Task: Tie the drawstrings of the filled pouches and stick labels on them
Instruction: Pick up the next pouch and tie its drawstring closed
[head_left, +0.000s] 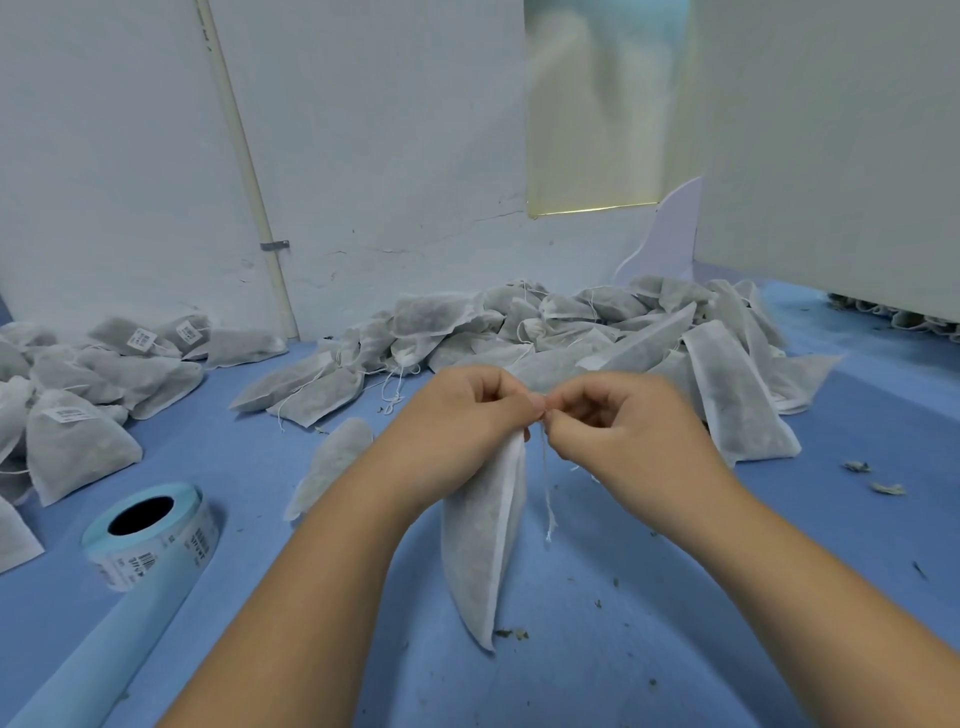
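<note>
The left hand (467, 410) is gripping the gathered mouth of a filled white pouch (480, 540), with its fingers curled round the fabric. The pouch is hanging from that grip in the near centre. Its bottom corner is reaching the blue table top (675, 597) or hovering just above it; I cannot tell which. The right hand (618, 415) is pinching the drawstring (546, 483) right beside the left thumb, and the string's loose ends are dangling along the pouch's right edge.

The knot looks to be in the making, and that is where the risk is lying. The string is thin, so it is likely to slip out of the right pinch or close slack. If the left grip is easing while the mouth is not cinched, the filling could be spilling out. Dry crumbs (511, 634) are lying by the pouch's tip. A hard tug could be snapping the string or tearing the light fabric.

The label roll (150, 535) is sitting at the near left, with no label showing on this pouch. Dropped unlabelled, the pouch could be getting lost among the untied pile (571, 332) at the far centre or the labelled pouches (78, 395) at the left.
</note>
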